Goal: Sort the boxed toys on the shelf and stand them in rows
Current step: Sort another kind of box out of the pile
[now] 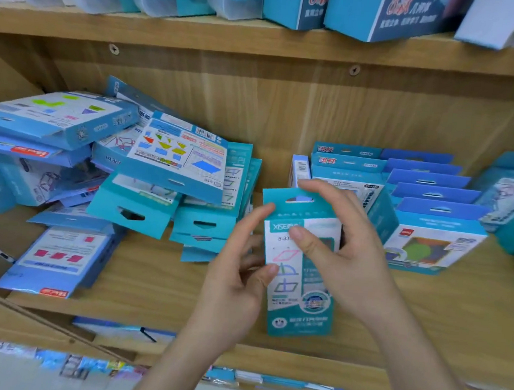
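A teal boxed toy with a hang tab stands upright near the front of the wooden shelf, held between both hands. My left hand grips its left edge with fingers and thumb. My right hand curls over its top right, thumb on the front face. To the left lies a jumbled heap of blue and teal boxes, flat and overlapping. To the right, boxes stand upright in rows, one behind another.
The shelf above carries blue boxes and clear plastic cases. More teal boxes lean at the far right. A lower shelf with small packaged goods shows beneath. Bare wood lies in front of the held box and the rows.
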A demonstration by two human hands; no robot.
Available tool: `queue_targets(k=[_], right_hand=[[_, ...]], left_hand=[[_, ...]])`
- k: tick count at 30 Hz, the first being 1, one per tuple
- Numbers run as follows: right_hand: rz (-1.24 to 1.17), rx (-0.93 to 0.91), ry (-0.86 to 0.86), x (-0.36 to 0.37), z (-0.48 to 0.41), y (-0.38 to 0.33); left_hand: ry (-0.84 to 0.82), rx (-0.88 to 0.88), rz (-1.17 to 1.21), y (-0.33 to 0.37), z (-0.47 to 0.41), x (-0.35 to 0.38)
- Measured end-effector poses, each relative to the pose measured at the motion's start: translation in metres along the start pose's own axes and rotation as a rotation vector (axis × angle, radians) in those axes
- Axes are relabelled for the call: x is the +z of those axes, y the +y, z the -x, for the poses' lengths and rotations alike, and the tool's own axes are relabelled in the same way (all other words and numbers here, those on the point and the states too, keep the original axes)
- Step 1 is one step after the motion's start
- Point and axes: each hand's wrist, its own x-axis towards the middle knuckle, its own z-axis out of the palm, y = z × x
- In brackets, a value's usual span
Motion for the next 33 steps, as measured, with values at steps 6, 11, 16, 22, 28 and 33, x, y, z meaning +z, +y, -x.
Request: queue_targets(k=[6, 11, 16, 22, 28, 33], right_hand=[[-0.191, 0.093, 0.019, -0.004, 0.000, 0.000], [-0.260, 0.130, 0.082, -0.004, -0.002, 0.007], [-0.265, 0.078, 0.150, 0.000, -0.003, 0.010], [-0.095, 0.004, 0.201, 0.002, -0.002, 0.019], [-0.058, 0.076, 0.132, 0.005, 0.005, 0.036], [-0.177, 0.111, 0.109, 0.006, 0.007, 0.044]], left_hand=[[0.016, 0.130, -0.252, 0.003, 0.004, -0.006], [0.209, 0.507, -0.958, 0.015, -0.005, -0.033], [0.174, 0.364, -1.534, -0.001, -0.020, -0.034], [0.235, 0.530, -1.510, -0.006, -0.034, -0.045], [0.359, 0.739, -1.389, 0.022, -0.049, -0.061], [0.622, 0.715, -1.117, 0.063, -0.063, -0.062]])
